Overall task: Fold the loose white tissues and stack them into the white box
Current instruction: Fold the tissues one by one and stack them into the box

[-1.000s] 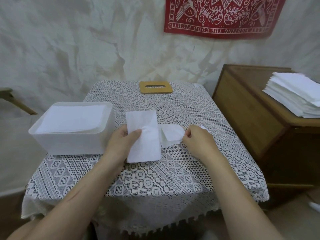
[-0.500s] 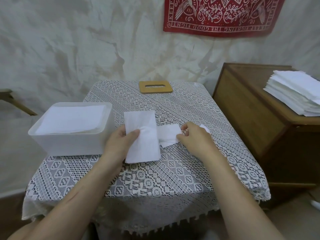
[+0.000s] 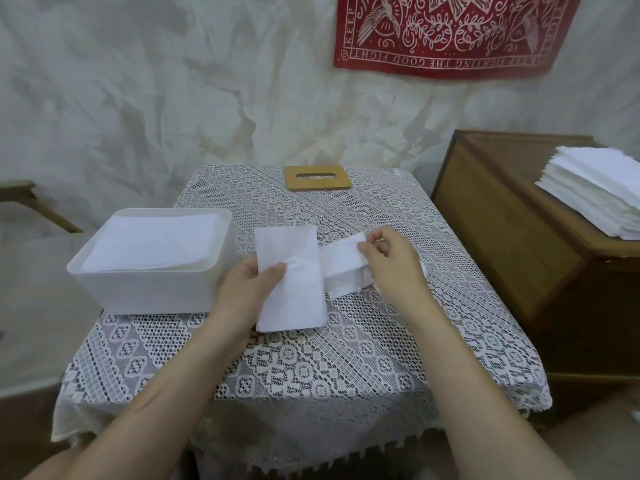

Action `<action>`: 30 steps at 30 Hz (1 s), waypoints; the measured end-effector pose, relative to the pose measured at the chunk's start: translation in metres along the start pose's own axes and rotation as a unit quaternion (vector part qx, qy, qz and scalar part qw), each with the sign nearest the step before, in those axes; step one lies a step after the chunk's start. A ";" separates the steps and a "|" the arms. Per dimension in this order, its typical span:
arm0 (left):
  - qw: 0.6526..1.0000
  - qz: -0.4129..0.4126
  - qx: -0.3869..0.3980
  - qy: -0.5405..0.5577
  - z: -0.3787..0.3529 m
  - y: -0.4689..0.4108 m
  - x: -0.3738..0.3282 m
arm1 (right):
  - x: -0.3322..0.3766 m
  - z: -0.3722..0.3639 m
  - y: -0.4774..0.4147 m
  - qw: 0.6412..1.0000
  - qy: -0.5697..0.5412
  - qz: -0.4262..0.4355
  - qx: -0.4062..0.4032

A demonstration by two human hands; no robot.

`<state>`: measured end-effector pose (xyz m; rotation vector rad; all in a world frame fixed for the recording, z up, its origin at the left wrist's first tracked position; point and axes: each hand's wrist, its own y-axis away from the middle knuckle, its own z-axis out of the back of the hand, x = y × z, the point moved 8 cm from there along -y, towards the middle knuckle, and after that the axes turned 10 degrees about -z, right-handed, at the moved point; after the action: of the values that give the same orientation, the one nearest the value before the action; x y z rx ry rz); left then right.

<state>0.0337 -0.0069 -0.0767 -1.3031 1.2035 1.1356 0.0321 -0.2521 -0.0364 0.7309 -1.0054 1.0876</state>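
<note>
A white tissue [image 3: 294,271] lies in the middle of the lace-covered table [image 3: 311,368]. My left hand [image 3: 247,285] pins its folded left part with the thumb on top. My right hand [image 3: 391,261] pinches the tissue's loose right flap [image 3: 341,261] and holds it lifted, folded over toward the left. The white box [image 3: 145,292] stands at the table's left edge, right beside my left hand, with a stack of folded tissues [image 3: 152,242] inside. A pile of loose white tissues [image 3: 599,199] rests on the wooden cabinet [image 3: 502,216] at the right.
A wooden lid with a slot [image 3: 318,178] lies at the table's far edge. A red patterned cloth [image 3: 450,32] hangs on the wall behind. A wooden piece of furniture [image 3: 31,202] shows at the far left.
My right hand has moved left, carrying the tissue's right flap up and over toward the folded part. My left hand has stayed on the tissue.
</note>
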 end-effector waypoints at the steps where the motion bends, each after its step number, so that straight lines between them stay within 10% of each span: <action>1: 1.000 -0.002 -0.001 -0.001 -0.001 0.000 -0.001 | 0.005 0.005 0.001 0.999 -0.041 0.011 -0.010; 11: 1.000 -0.002 0.022 0.008 -0.014 0.006 -0.007 | -0.039 0.019 0.009 0.985 0.026 -0.143 0.090; 30: 1.000 0.001 0.021 0.004 -0.011 0.006 -0.004 | -0.033 -0.006 -0.014 0.991 -0.002 -0.106 0.076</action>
<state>0.0280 -0.0173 -0.0726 -1.2762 1.2276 1.1023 0.0425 -0.2627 -0.0691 0.9422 -0.8324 0.9837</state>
